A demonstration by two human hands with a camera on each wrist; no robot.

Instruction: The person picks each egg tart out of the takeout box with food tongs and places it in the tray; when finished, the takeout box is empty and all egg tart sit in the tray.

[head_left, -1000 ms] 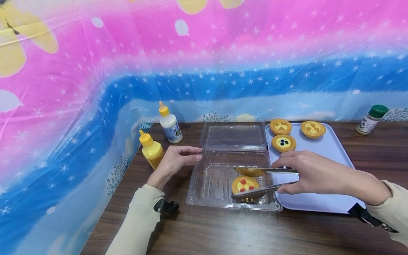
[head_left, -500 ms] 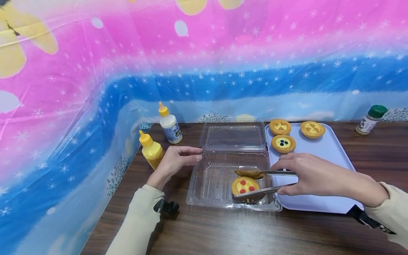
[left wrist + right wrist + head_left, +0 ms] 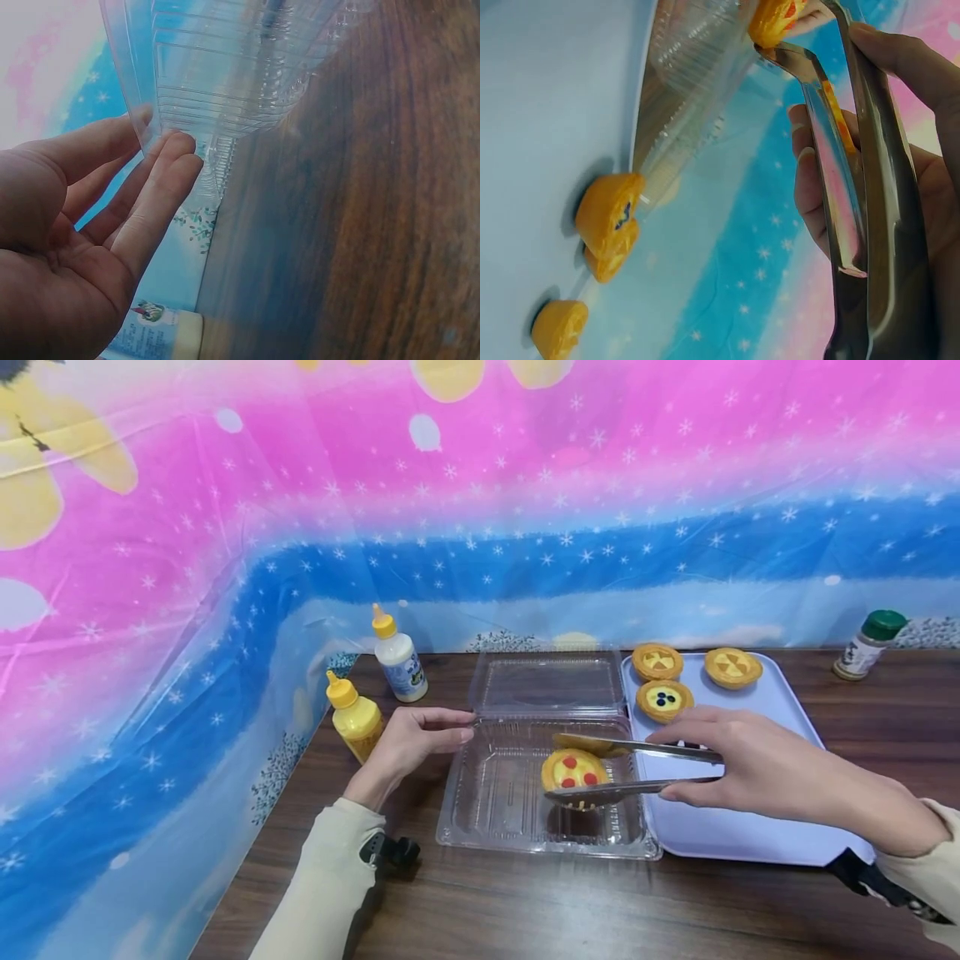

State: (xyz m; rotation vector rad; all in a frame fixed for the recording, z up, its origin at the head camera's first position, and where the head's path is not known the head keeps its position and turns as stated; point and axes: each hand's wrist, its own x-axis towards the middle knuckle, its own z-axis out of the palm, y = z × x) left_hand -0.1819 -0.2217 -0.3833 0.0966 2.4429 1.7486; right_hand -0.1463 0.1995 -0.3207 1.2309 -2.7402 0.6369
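Observation:
My left hand (image 3: 408, 743) pinches the left rim of a clear hinged plastic food box (image 3: 487, 814), whose lid stands open behind it. In the left wrist view the thumb and fingertips (image 3: 180, 146) close on the thin plastic edge. My right hand (image 3: 757, 768) grips metal tongs (image 3: 660, 747), their two arms reaching left over the box. Between the tong ends is a toy tart (image 3: 573, 767) with red dots on yellow filling. It appears raised above the box floor, with a dark patch below. In the right wrist view the tongs (image 3: 885, 195) frame the orange tart (image 3: 772, 22).
A pale lavender tray (image 3: 757, 835) adjoins the box on the right. On it are a blueberry-dotted tart (image 3: 664, 700) and two tarts with triangle toppings (image 3: 732, 667). Yellow (image 3: 356, 718) and white (image 3: 401, 664) squeeze bottles stand left; a green-capped shaker (image 3: 866, 645) stands right.
The tongs and the red-dotted tart have shifted slightly away from me and seem higher over the box. My left hand stays at the rim.

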